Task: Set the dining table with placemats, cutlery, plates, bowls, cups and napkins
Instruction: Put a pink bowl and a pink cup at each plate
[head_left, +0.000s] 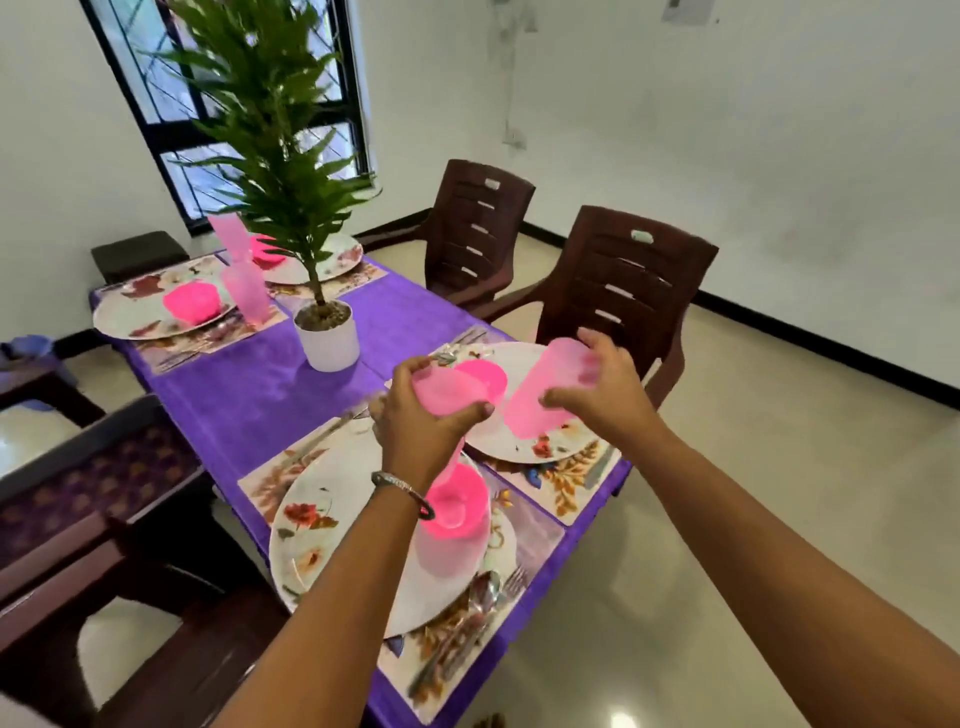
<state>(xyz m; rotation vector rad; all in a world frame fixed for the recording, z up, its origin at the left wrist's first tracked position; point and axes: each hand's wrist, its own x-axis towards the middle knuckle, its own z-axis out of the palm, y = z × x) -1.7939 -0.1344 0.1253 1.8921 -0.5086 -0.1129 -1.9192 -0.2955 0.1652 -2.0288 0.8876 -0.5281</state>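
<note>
You're standing in a home dining room, shown by the table (291, 395) under a purple cloth laid with floral plates (332, 525) and placemats (566, 483), a potted plant (291, 171) at its centre, brown plastic chairs (623, 291) alongside, white walls, a barred window (171, 104) and a tiled floor.

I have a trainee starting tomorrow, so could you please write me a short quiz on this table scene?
1. True or false: each hand holds a pink cup.
2. How many chairs stand on the far side of the table?
3. What stands mid-table? A) jug B) potted plant C) candle

Key:
1. True: left hand holds one pink cup, right hand another.
2. Two chairs.
3. B, potted plant on the table.
</note>
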